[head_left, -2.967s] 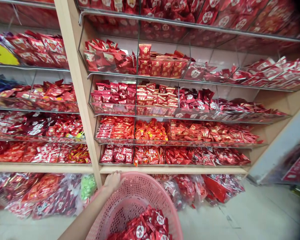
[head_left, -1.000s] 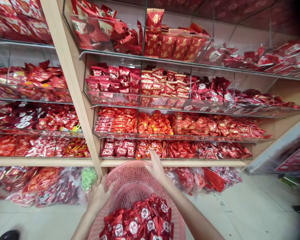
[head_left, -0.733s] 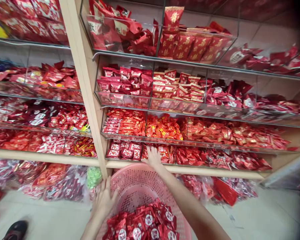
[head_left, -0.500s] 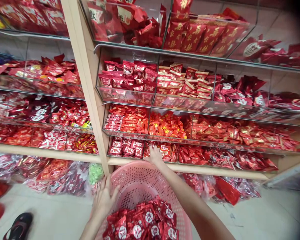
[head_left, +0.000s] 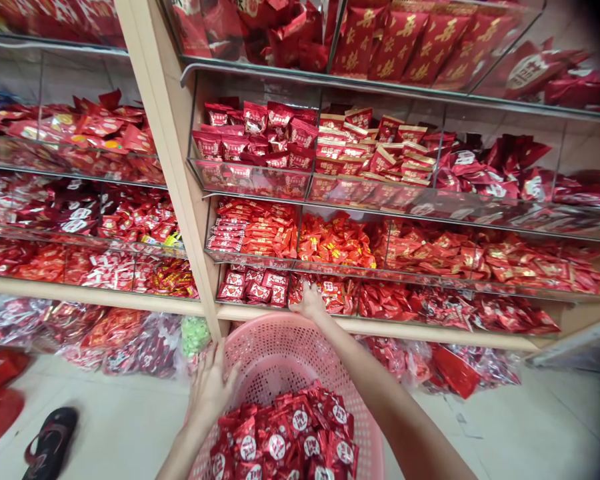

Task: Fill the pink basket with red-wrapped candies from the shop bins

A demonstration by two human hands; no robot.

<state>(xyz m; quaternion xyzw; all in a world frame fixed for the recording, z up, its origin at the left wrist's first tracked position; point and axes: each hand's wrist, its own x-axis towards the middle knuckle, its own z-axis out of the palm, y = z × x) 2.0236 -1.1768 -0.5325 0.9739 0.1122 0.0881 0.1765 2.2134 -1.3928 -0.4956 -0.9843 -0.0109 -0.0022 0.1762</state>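
My left hand [head_left: 211, 387] lies open on the left rim of a pink perforated plastic basket [head_left: 275, 333], its fingers stretched out. Inside the basket is a heap of small red candy packets [head_left: 300, 420] with round white labels. Beyond the far rim, my right hand [head_left: 310, 303] reaches into a bottom-row shelf bin and touches the red packets [head_left: 333, 290] there. Its fingers look apart, though their tips are partly lost among the wrappers. I make out nothing held in it. To its left sits a bin of red packets with white panels [head_left: 257, 287].
Clear-fronted shelf rows above hold more red packets [head_left: 375, 150]. A wooden post [head_left: 163, 153] divides the shelves, and a wooden ledge [head_left: 430, 330] runs along the bottom. Bagged goods [head_left: 145, 347] lie underneath. On the floor at left are a dark sandal [head_left: 53, 440] and red plastic bags [head_left: 0, 400].
My right hand has gone slightly deeper among the packets, its fingers less spread than before. My left hand stays on the basket rim. The view has shifted a little.
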